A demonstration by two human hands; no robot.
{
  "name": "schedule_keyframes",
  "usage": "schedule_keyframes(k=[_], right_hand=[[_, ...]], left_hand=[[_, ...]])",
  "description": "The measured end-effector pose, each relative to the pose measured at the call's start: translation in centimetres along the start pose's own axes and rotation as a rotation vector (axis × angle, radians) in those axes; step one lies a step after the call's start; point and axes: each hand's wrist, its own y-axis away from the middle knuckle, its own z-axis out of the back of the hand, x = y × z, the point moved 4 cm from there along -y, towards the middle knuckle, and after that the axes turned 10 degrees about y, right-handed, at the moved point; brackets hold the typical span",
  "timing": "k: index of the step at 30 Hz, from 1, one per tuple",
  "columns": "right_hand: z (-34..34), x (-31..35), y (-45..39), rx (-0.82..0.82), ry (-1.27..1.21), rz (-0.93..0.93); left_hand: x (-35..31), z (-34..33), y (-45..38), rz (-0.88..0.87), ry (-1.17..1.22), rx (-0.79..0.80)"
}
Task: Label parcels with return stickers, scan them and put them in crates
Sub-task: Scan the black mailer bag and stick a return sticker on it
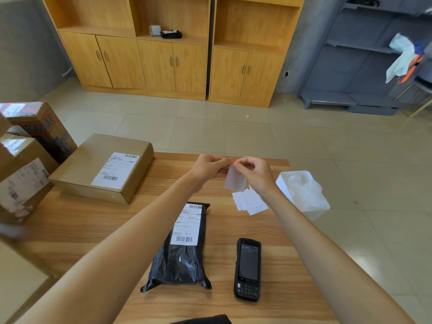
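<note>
Above the far part of the wooden table (77, 230), my left hand (208, 168) and my right hand (254, 171) together pinch the top edge of a small white return sticker (235, 182), which hangs down between them. A loose pile of white stickers (250, 202) lies just below my right hand. A black plastic parcel (182, 258) with a white shipping label lies in the middle of the table between my forearms. A black handheld scanner (247, 268) rests face up to its right.
A flat cardboard box (86, 167) with a label sits at the left, with taller boxes (23, 174) stacked behind it. A white bin with a plastic liner (301, 190) stands off the table's right edge. Wooden cabinets (173, 64) line the far wall.
</note>
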Motion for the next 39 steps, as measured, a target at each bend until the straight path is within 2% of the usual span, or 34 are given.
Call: schedule_keyframes(k=[23, 34, 39], right_hand=[[-0.1, 1.0, 0.6, -0.093, 0.129, 0.130], [-0.1, 0.4, 0.6, -0.066, 0.065, 0.083], [0.0, -0.2, 0.4, -0.078, -0.008, -0.025]], left_hand=[[0.0, 0.0, 0.2, -0.015, -0.026, -0.018], [0.1, 0.0, 0.3, -0.012, 0.033, 0.010], [-0.1, -0.2, 0.5, -0.048, -0.003, 0.030]])
